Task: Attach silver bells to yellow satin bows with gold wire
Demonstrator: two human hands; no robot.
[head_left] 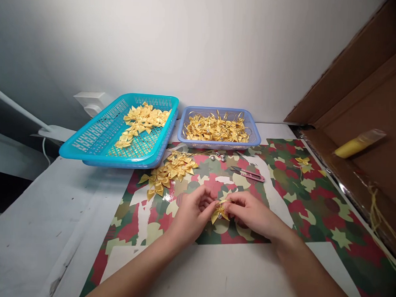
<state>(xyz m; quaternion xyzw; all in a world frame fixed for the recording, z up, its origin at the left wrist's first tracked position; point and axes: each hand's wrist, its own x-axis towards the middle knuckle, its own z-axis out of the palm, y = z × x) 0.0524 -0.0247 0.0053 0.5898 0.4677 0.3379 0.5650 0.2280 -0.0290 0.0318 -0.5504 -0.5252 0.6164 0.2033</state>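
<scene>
Between my two hands, low over the camouflage-patterned mat, is a yellow ribbon bow (215, 216) with a small silver bell (220, 215) at its middle. My left hand (198, 210) is closed, its thumb and forefinger pinching the bow's left side by a gold tie. On the other side my right hand (243, 209) pinches the same bow and tie from the right. The fingertips hide part of the tie. Loose yellow bows (170, 171) lie in a pile beyond my left hand. Past my right hand rest pink thread snips (249, 174).
A turquoise basket (86, 141) holding bows stands at the left, stacked on a blue one. A lilac basket (218, 146) full of bows with gold ties is at the back. Several silver bells (223, 158) and gold ties (191, 154) lie before it. Cardboard (360, 98) borders the right side.
</scene>
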